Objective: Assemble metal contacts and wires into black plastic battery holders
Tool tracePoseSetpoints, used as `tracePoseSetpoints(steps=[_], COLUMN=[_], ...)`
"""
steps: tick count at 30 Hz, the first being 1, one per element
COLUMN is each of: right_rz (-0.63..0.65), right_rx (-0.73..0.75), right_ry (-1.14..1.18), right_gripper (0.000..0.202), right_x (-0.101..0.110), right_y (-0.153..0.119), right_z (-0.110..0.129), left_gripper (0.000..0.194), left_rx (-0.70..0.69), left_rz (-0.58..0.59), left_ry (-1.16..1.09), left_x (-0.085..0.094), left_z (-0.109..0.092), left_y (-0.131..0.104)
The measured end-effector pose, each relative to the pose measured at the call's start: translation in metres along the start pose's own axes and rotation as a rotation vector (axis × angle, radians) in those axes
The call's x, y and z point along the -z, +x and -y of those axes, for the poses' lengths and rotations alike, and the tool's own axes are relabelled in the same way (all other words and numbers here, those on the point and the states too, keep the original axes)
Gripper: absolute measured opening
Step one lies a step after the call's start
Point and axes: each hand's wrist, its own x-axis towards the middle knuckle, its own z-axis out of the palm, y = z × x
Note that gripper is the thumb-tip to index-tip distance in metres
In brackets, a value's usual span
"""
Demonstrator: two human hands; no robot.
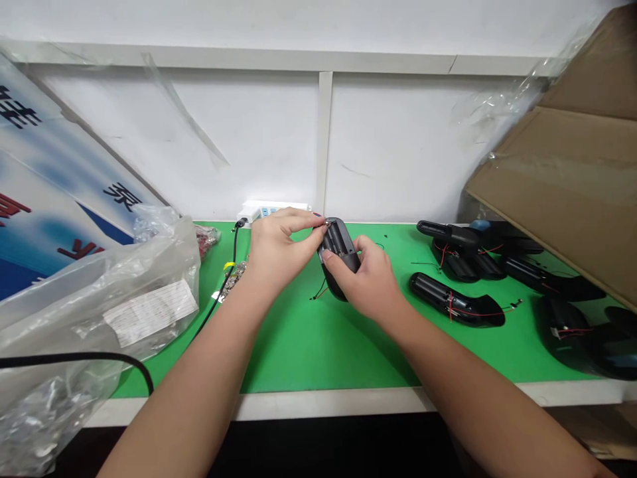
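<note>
My right hand [365, 279] grips a black plastic housing [339, 247] from below and holds it just above the green mat [318, 345]. Thin red and black wires hang from the housing toward the mat. My left hand [279, 245] pinches at the housing's upper end with thumb and fingertips, where a small metal contact or wire end sits; the exact part is too small to tell.
Several more black housings [455, 302] with red wires lie on the mat to the right, under a leaning cardboard box [572, 166]. A clear plastic bag [99, 312] and a black cable [229, 272] lie at left. A white power strip [269, 209] sits against the back wall.
</note>
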Motion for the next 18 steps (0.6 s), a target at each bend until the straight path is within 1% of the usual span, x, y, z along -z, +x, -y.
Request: tracePoseSetpoints(steps=[3, 7, 9, 12, 18], right_rz=[-0.004, -0.013, -0.004, 0.014, 0.001], right_rx=[0.005, 0.031, 0.032, 0.015, 0.007], right_ry=[-0.001, 0.001, 0.015, 0.054, 0.059], right_gripper=[0.044, 0.043, 0.042, 0.042, 0.04], right_x=[0.0, -0.001, -0.001, -0.001, 0.002], right_y=[-0.002, -0.003, -0.004, -0.005, -0.008], right_z=[0.001, 0.003, 0.003, 0.005, 0.013], left_gripper=[0.013, 0.012, 0.011, 0.009, 0.009], left_rx=[-0.026, -0.049, -0.083, -0.116, -0.143], left_rz=[-0.052, -0.159, -0.202, -0.246, -0.311], left_ry=[-0.007, 0.012, 0.02, 0.017, -0.033], left_x=[-0.004, -0.01, -0.014, -0.018, -0.022], left_z=[-0.002, -0.006, -0.007, -0.007, -0.005], left_y=[-0.002, -0.008, -0.009, -0.011, -0.013])
